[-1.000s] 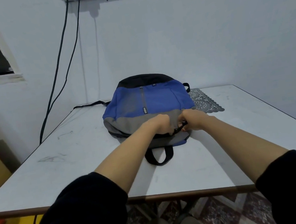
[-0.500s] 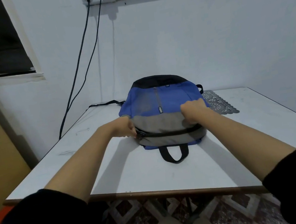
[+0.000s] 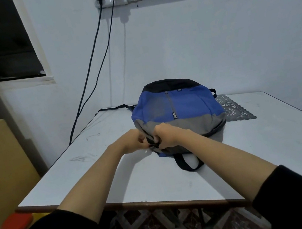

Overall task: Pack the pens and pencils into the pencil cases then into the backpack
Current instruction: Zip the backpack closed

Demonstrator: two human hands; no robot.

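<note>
Backpack: lies flat on the table, front panel up, black end toward the wall, grey end and handle loop toward the person.
Left hand: at the bag's near left corner, fingers curled, pinching at the zip.
Right hand: just beside the left, fist-like, gripping the grey band at the same corner.
Hands, relation: together, almost touching, with only the dark zip line between them; both are clamped on the backpack.
Bag relative to hands: most of the bag lies right of and beyond the 2 hands; the loop lies nearer the person, under the right forearm.
Change from 0.5 s ago: the hands were then apart, 1 at each end of the grey band; the right hand has since crossed to the left corner. The zip line along the near edge, plain then, is now largely covered.
Change from 1.0 s ago: the hands were together at the middle of the near edge.
Hidden: fingertips of both hands; the zip puller; which hand holds it cannot be told.
Cut off: doily partly under the bag; strap runs behind it.
Hard to make out: how far the zip is closed.
</note>
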